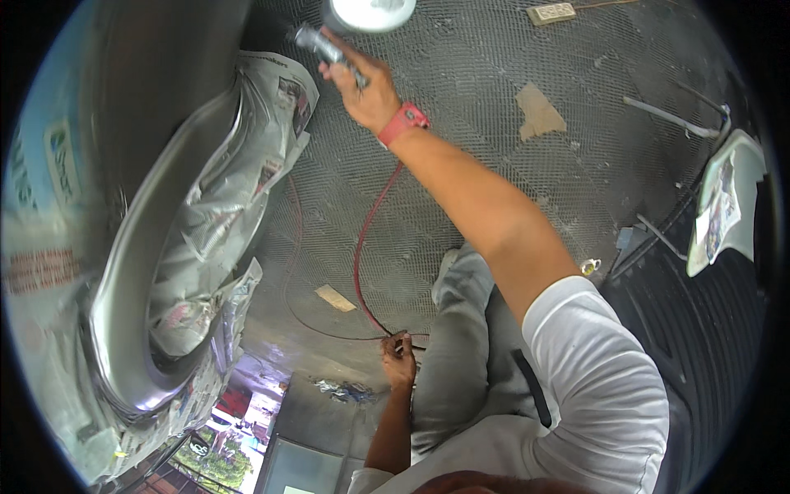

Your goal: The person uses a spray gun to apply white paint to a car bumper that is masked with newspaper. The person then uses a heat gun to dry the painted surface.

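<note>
Car body panel [123, 272], bare grey metal with a curved wheel-arch edge, filled the left side, and masking newspaper [222, 206] was taped over the opening beside it, crumpled and loose at its lower end. Just right of the paper, a red air hose [362, 247] ran down across the diamond-pattern mesh floor [461, 99] from the far edge toward the near edge. The left hand [398, 362] sat low near the near edge of the floor, its grip clenched on the hose, keeping the slack gathered by the grey trouser leg [453, 346]. The right hand [366, 90] was raised toward the far edge, grip wrapped tight round the spray gun [325, 48], a red wristband [402, 122] at the wrist; the gun's white cup [370, 12] showed at the top, partly cut off. Nozzle direction could not be told, trigger finger hidden. Judged: for a clean pass the gun should stay square to the panel, moving at steady speed with overlapped strokes, wrist locked, arm doing the travel. Left hand should feed hose so it never drags over wet metal or tugs the gun. Loose paper edge looked like a risk, could flap into the spray. Further right, a scrap of brown cardboard [539, 111] lay on the floor, a power strip [551, 12] at the far edge, and a paper-wrapped part [728, 206] at the right edge, well apart from both hands.
</note>
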### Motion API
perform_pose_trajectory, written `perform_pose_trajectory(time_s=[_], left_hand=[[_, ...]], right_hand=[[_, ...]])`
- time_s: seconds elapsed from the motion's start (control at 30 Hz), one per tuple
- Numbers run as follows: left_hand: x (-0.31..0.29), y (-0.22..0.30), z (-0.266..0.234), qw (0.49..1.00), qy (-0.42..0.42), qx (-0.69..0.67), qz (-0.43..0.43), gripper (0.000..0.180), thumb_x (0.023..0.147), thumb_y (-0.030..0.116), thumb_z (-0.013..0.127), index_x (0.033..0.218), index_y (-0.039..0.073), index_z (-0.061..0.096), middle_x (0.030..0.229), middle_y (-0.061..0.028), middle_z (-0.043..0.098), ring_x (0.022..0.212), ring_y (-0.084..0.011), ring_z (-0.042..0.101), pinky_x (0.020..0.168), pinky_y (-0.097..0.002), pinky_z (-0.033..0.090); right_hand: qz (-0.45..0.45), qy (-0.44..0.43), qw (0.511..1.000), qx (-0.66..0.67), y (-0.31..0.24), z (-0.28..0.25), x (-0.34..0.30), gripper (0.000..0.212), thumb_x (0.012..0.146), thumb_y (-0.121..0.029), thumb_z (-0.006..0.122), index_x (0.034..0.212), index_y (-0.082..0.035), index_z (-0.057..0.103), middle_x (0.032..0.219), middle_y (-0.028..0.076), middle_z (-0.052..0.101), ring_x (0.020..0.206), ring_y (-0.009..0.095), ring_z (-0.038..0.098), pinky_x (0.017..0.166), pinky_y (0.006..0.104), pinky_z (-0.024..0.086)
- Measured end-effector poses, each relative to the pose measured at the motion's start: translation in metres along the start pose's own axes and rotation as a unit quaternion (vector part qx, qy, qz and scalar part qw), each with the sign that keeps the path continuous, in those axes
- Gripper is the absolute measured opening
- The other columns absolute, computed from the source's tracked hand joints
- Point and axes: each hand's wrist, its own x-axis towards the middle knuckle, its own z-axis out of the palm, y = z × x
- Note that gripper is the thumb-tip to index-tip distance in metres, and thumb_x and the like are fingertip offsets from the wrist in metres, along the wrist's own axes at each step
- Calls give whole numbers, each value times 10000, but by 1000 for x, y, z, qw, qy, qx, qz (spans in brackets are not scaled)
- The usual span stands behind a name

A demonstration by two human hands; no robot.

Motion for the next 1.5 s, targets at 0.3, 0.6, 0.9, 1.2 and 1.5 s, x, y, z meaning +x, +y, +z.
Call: perform_pose_trajectory(time_s=[0.3,0.6,0.9,1.2,1.5], left_hand=[[59,110,17,997,-44,3,56,311,1003,308,738,1181,53,732,1136,-152,646,920,-268,685,858,-418,574],[87,219,20,992,-51,21,111,315,1006,292,732,1238,80,713,1191,-114,585,957,-226,630,863,-382,567],[18,231,36,997,-32,0,72,314,1006,295,738,1241,88,713,1181,-102,576,908,-193,616,833,-356,554],[-135,177,87,999,8,27,-34,331,952,348,765,1173,105,730,1206,-134,633,917,-272,674,873,-421,556],[-236,192,155,984,11,-19,-179,342,955,373,749,1157,97,737,1232,-142,625,1040,-302,666,966,-453,530]], right_hand=[[-148,-246,953,-95,46,-36,2,486,927,-468,784,1238,-100,725,1075,158,721,891,367,748,791,467,640],[-154,0,975,-163,-9,-163,173,450,1002,-406,716,1295,-63,719,1188,175,758,1076,369,746,935,456,591],[-136,-26,981,-137,-102,-210,220,454,1032,-379,680,1324,-32,699,1146,215,758,1029,387,753,900,441,599],[-48,-283,949,-127,-108,-146,67,451,1019,-364,693,1357,-67,679,1135,219,746,1006,401,737,877,474,600],[45,-333,941,-33,-185,-119,92,480,1057,-407,642,1429,-105,667,1344,248,697,1249,390,690,1014,444,552]])
